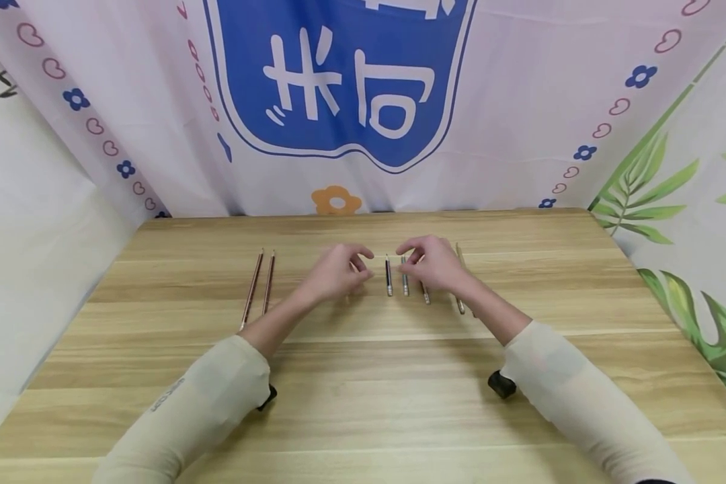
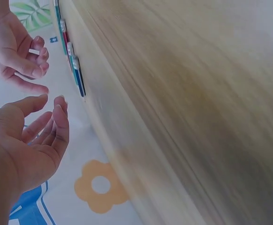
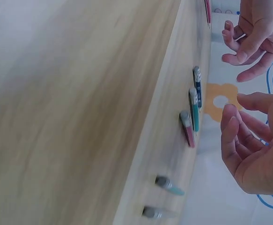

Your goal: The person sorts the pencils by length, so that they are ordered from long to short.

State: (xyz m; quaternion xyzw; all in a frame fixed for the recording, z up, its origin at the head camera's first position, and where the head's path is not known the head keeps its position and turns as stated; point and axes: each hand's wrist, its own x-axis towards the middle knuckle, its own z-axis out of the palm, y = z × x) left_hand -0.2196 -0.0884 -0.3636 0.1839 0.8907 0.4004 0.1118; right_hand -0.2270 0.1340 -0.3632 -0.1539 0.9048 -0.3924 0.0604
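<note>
In the head view, our left hand and right hand are empty, thumbs apart from fingertips. A thin dark-blue wooden pencil lies between them on the flat brown wooden table. White painted writing runs off the top.

In the left wrist view, we can't read any pencil label.

In the right wrist view, we'd guess it's light, stiff, a bit slippery (pinch its middle!).

Bright, even light in here, seemingly from overhead, dropping soft shadows below the sleeves onto the worktop; head view fairly clear, stretched toward its edges, wrist views hazier and cooler, the two lowest pencils blurred in the right one.
</note>
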